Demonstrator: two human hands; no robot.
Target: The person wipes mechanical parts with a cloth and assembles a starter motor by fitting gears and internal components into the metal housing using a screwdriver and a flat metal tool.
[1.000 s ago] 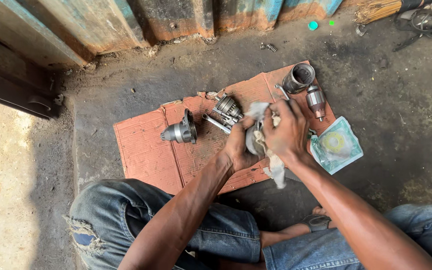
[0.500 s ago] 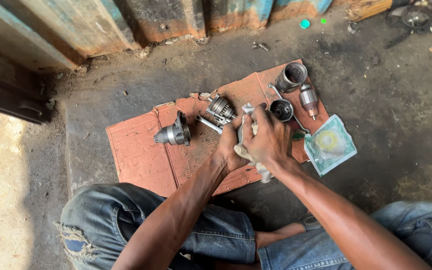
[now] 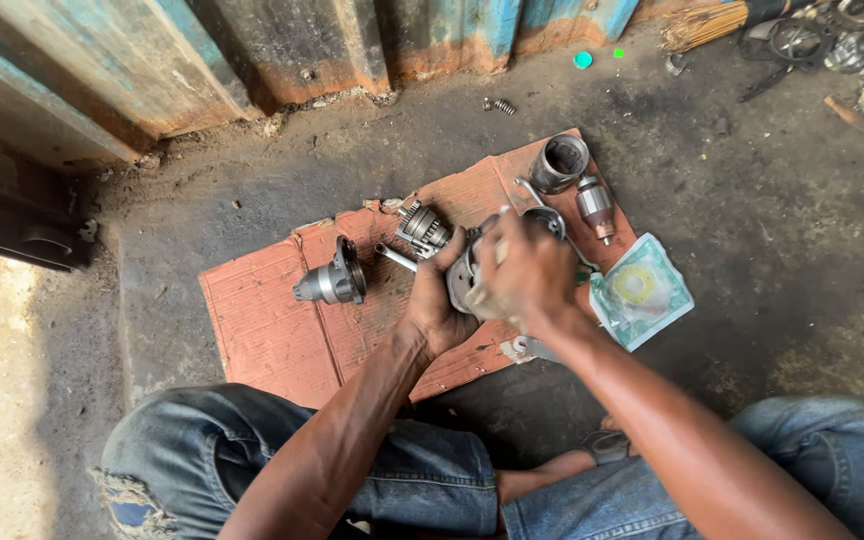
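Ground [image 3: 752, 260] of dark, oil-stained concrete fills most of the view, bare and open to the right of the work, and bounded at the top by a wall of rusted corrugated sheet [image 3: 252, 50] with flaking blue paint. Laid on it is a flattened piece of reddish cardboard [image 3: 262, 320], ribbed and torn along its edges, with free room on its left half and crowded parts on its right. The person sits at its near edge in worn blue jeans [image 3: 252, 450], knees spread to either side. Both hands meet over the right middle of the cardboard: the left hand [image 3: 432, 300] cups a round grey metal housing [image 3: 464, 282] from the left, and the right hand [image 3: 527, 275] is closed over its top, blurred, so what it grips against the housing cannot be told. Only a sliver of the housing's dull, greasy rim shows between them. Just left of the hands lies a geared shaft assembly [image 3: 420, 232]; farther left, well apart, sits a bell-shaped aluminium end cover [image 3: 332, 280]. Beyond the hands stand a steel cylinder sleeve [image 3: 559, 162] and a copper-wound armature [image 3: 595, 207]. A clear plastic packet [image 3: 642, 292] lies just off the cardboard's right edge.
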